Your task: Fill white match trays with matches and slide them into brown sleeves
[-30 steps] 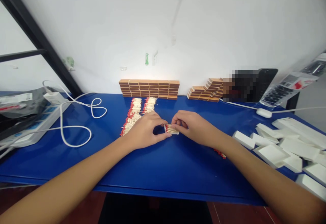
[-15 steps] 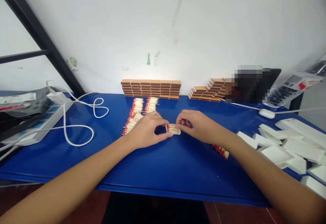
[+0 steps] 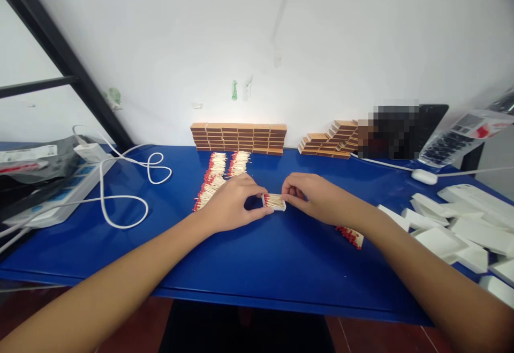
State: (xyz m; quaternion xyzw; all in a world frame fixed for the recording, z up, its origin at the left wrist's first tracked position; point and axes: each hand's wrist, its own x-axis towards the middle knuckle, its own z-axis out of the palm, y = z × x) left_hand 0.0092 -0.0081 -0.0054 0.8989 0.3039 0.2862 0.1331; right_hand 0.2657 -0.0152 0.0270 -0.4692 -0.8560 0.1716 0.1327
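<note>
A small white matchbox tray filled with red-tipped matches sits at the middle of the blue table. My left hand grips its left end, thumb at the near side and fingers at the far side. At the right end, my right hand is closed, its thumb and forefinger pinched at the tray's corner and the other fingers curled in. Behind my left hand lie piles of loose matches, partly hidden by it. Another small pile of matches shows under my right forearm.
Stacked matchboxes stand along the wall, with a stepped stack farther right. White empty trays are heaped at the right. A power strip and looping white cable lie at the left. A plastic bag leans at the back right.
My right hand has drawn slightly right, from over the matches to the tray's right end, uncovering more of them. My left hand keeps its hold on the tray.
</note>
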